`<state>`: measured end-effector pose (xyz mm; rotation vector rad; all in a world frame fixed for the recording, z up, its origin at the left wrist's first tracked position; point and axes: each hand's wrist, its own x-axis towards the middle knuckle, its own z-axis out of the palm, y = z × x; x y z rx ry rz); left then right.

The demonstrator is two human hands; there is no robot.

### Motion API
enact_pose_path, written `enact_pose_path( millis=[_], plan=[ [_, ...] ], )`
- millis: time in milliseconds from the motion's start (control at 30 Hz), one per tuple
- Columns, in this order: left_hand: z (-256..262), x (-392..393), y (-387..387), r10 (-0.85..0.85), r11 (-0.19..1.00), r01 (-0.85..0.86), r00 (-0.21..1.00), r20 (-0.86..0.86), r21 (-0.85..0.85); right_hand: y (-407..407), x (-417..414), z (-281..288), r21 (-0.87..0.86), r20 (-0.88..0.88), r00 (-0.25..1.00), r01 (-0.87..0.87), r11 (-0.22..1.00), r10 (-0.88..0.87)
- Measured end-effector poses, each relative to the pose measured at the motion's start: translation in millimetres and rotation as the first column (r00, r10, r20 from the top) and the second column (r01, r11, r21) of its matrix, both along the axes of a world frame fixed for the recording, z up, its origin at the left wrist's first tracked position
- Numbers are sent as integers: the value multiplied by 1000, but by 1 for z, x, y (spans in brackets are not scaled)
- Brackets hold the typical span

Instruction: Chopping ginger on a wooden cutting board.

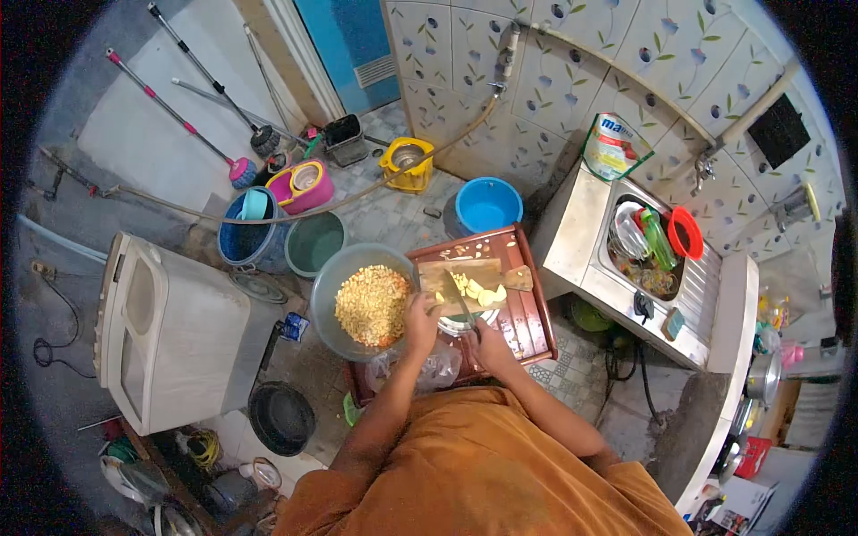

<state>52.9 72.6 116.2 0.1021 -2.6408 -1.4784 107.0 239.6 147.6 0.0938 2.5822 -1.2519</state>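
My right hand (493, 345) grips the handle of a kitchen knife (460, 296), whose blade slants across a wooden cutting board (436, 270). Pale yellow pieces (487, 295), apparently cut potato, lie right of the blade; smaller cut bits lie beside it. At the board's left end, my left hand (421, 325) has its fingertips next to a small yellow piece (439, 296); whether it pinches anything is unclear. A large translucent plastic basin (325, 295) to the left holds a heap of diced yellow pieces (373, 301), with orange bits around the edge. Part of a plate (462, 326) shows beneath the board.
The board sits on a reddish-brown wooden table (529, 321) with scattered scraps. A clear plastic bag (436, 368) lies near my body. Beyond stand a blue basin (488, 206) and buckets (315, 244). A washing machine (194, 328) is left, a filled sink (647, 248) right.
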Motion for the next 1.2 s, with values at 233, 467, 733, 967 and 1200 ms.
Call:
enact_pose_path(
  millis=[233, 467, 733, 967, 1200],
  plan=[
    [7, -3, 5, -21, 997, 19, 999, -29, -74, -3, -2, 7, 28, -24, 999, -20, 999, 21],
    [-6, -12, -8, 116, 989, -116, 993, 13, 86, -14, -7, 20, 147, 43, 995, -91, 985, 85],
    [-6, -58, -19, 179, 979, -176, 984, -22, 101, -21, -8, 20, 163, 117, 987, -128, 978, 109],
    [31, -93, 31, 106, 960, -51, 976, 190, -276, -18, -6, 20, 182, 192, 976, -138, 974, 103],
    [-14, -95, 30, 55, 966, -34, 996, 74, -256, -19, -5, 18, 224, 167, 977, -165, 960, 129]
  ],
)
